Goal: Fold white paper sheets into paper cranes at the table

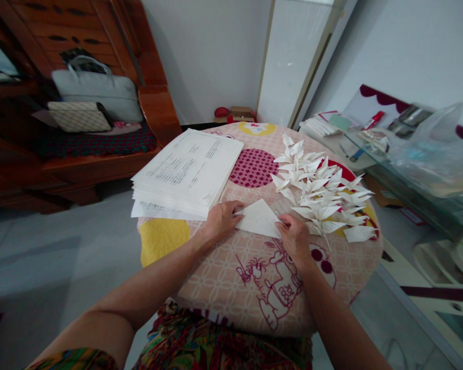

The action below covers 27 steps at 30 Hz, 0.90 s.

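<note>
A white paper folded into a triangle lies flat on a round table with a patterned pink cloth. My left hand presses on the triangle's left corner, fingers curled down onto it. At the right corner my right hand pinches the paper's edge with closed fingers. Just right of the hands is a heap of several folded white paper cranes. A thick stack of printed sheets sits at the table's left, close to my left hand.
A wooden bench with a grey bag and a quilted pouch stands at the left. At the right, a glass-topped table carries papers, pens and a plastic bag. Grey floor lies around the round table.
</note>
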Motion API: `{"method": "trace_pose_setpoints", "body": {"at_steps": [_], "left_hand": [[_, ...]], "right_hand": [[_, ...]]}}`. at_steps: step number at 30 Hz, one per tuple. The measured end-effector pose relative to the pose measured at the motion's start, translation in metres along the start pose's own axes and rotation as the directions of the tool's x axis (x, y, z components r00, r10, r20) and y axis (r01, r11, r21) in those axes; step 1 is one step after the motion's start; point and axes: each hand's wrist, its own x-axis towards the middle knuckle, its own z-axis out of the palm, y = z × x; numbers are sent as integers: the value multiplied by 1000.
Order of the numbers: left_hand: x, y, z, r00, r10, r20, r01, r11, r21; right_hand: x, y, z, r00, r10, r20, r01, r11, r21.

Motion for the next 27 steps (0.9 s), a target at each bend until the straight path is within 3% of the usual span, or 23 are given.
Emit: {"method": "trace_pose_setpoints", "body": {"at_steps": [7,11,16,18,20,27], "left_hand": [[-2,4,0,999,33,-10,-33,998,53],[-2,5,1,981,177,-76,-170,981,93],[9,-5,13,872,484,-73,-487,873,-27],[13,-10,18,821,569,-40,-570,815,-101],[14,-11,21,798,603,6,-598,793,-115],[9,8,16,841,520,152,-534,842,74]], "right_hand": [[0,0,1,1000,-2,2,2,1000,-5],[1,1,1,1000,-8,2,8,1000,-6],[1,2,1,1000,-21,-7,21,999,-26],[1,1,1,1000,-27,-6,27,999,-33],[1,1,1,1000,-32,-1,31,999,-33],[-2,3,-3,999,-35,-36,35,999,-7]]}}
